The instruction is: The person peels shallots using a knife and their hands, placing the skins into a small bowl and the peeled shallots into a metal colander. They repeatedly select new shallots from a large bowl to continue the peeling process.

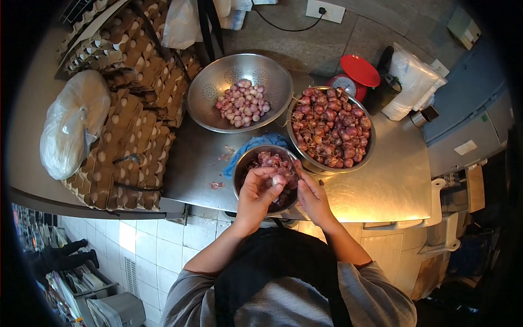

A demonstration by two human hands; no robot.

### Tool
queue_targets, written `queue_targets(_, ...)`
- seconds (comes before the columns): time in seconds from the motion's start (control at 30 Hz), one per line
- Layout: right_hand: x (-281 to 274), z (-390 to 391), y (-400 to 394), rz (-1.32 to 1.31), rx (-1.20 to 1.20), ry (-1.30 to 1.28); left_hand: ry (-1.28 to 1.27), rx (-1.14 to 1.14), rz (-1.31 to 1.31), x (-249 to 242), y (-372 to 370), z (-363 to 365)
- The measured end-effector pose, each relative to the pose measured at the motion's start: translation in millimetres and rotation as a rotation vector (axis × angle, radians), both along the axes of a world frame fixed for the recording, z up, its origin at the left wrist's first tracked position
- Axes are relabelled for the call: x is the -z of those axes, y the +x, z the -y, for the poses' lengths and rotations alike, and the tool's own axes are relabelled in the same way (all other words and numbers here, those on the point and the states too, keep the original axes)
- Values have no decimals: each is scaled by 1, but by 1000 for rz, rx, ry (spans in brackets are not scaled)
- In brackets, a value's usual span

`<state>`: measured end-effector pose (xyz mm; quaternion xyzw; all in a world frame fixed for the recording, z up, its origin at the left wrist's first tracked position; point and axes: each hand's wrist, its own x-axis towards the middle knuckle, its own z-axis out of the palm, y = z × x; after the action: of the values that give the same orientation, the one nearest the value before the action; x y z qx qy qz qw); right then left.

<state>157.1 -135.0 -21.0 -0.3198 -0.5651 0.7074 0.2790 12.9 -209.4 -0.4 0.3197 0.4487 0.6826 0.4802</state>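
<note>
My left hand (255,196) pinches a pale, peeled shallot (279,180) between thumb and fingers, above a steel bowl (236,188) of reddish skins (272,161). Close beside it, my right hand (314,200) is closed, its fingers pointing at the shallot. A thin brownish edge shows at its fingertips; what it grips I cannot make out. Behind the bowl, a steel colander (201,103) contains peeled shallots (243,103). To the right, a big steel pot (372,147) is heaped with unpeeled red shallots (332,128).
A blue cloth (256,143) lies behind the bowl on the steel table (190,163). Stacked egg trays (133,147) and a plastic bag (73,125) stand left. At the back right are a red scale (359,71) and a white bag (411,82).
</note>
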Motion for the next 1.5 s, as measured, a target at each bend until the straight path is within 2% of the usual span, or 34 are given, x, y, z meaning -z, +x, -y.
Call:
queue_targets(0.07,2,-4,2,12,7,-17,-48,-46,-20,-4,-3,1)
queue_targets(0.17,-10,1,1,38,65,140,-65,-105,71,-9,-6,0)
queue_targets(0.23,-7,1,2,47,-23,239,-71,-117,131,-11,-7,-1)
queue_targets(0.4,-11,15,7,70,-112,-32,-59,-76,168,-2,-11,-1)
queue_targets(0.57,-14,22,0,29,-117,375,-61,-148,166,-8,-7,-1)
queue_targets(0.87,-11,26,-3,123,-71,371,-33,-201,33,-3,4,1)
queue_targets(0.97,-6,20,-14,-7,34,480,-1,-194,-30,11,16,4)
queue_targets(1.07,22,9,-14,-107,-18,256,26,-194,-55,10,20,4)
queue_targets(1.13,0,7,-11,-6,21,-161,39,-170,-25,6,21,5)
queue_targets(1.2,-6,5,-13,-78,29,-298,50,-119,24,0,18,7)
queue_targets(1.23,-1,4,-15,-199,21,-226,49,-111,94,-5,16,7)
queue_targets(1.3,-3,4,-16,-256,15,-93,43,-90,236,-16,12,6)
queue_targets(1.43,-17,0,-6,-53,-78,-2,-59,-17,451,-12,-1,3)
queue_targets(1.5,-20,3,-2,-32,-116,-44,-92,-22,409,-10,-2,4)
